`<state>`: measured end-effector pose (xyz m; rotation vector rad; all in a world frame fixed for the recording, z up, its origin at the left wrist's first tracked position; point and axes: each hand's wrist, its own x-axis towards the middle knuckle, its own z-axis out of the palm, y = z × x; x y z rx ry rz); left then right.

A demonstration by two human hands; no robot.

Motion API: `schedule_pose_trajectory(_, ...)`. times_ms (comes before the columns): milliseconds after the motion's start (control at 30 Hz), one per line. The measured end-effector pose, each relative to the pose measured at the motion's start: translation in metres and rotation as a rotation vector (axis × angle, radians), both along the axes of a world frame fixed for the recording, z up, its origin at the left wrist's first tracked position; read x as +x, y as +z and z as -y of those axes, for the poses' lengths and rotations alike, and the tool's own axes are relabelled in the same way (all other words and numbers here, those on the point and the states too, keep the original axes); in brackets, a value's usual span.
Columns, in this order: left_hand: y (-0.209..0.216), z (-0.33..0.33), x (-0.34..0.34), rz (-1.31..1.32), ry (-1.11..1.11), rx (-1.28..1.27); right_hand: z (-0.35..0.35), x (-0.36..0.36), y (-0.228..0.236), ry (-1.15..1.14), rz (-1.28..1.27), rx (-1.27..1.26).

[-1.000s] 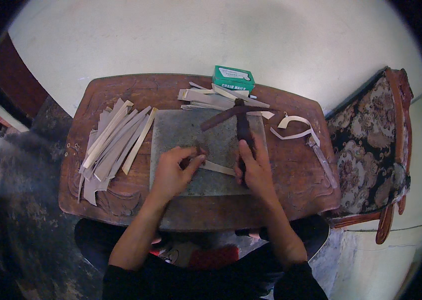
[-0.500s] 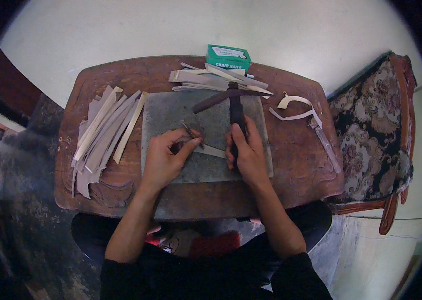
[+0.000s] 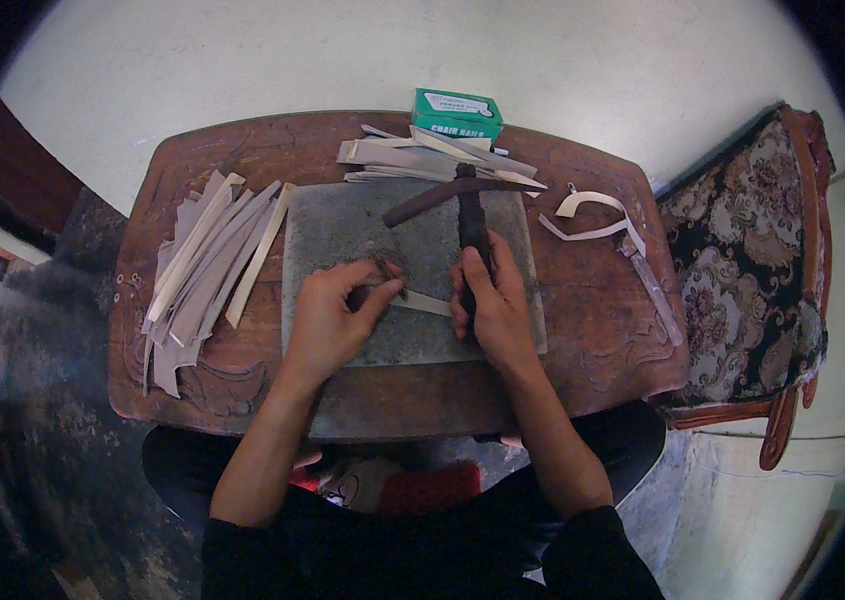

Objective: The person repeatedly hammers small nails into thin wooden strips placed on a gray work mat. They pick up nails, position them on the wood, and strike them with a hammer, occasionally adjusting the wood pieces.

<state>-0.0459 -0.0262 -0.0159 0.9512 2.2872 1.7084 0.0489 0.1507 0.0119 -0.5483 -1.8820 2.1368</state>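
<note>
In my closed left hand [image 3: 335,312] a thin dark metal tool, like a punch [image 3: 384,268], is pinched between thumb and fingers; its outline is blurred. Its lower end is at a narrow pale strip [image 3: 429,303], which lies on a grey stone-like slab [image 3: 323,228]. To the right, my right hand [image 3: 495,298] wraps round the dark handle of a hammer [image 3: 467,188]. The hammer's long, tapering head is raised above the slab, up and to the right of the punch. Part of the strip is hidden under my fingers.
Left of the slab, pale and grey strips [image 3: 213,260] are piled on the carved wooden table [image 3: 363,400]. More strips [image 3: 398,160] lie behind the slab, near a green box [image 3: 458,113]. A curled strip [image 3: 593,205] lies at the right, beside a patterned chair [image 3: 743,260].
The punch in my left hand has shifted slightly and now looks blurred. My right hand and the hammer are almost where they were.
</note>
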Motion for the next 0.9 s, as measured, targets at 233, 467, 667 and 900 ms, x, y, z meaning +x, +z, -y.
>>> schedule_pose_trajectory(233,0.016,0.000,0.005,-0.259,-0.005,-0.219,0.000,0.000,0.000,-0.007,0.000,-0.008)
schedule_pose_trajectory(467,0.016,-0.005,0.014,-0.546,0.032,-0.196,-0.001,0.003,0.005,-0.044,0.007,0.003)
schedule_pose_trajectory(667,0.018,-0.007,0.015,-0.526,0.021,-0.182,-0.003,0.031,0.065,-0.099,-0.053,0.509)
schedule_pose_trajectory(900,0.015,-0.005,0.015,-0.512,0.027,-0.221,0.006,0.051,0.111,0.032,-0.096,1.012)
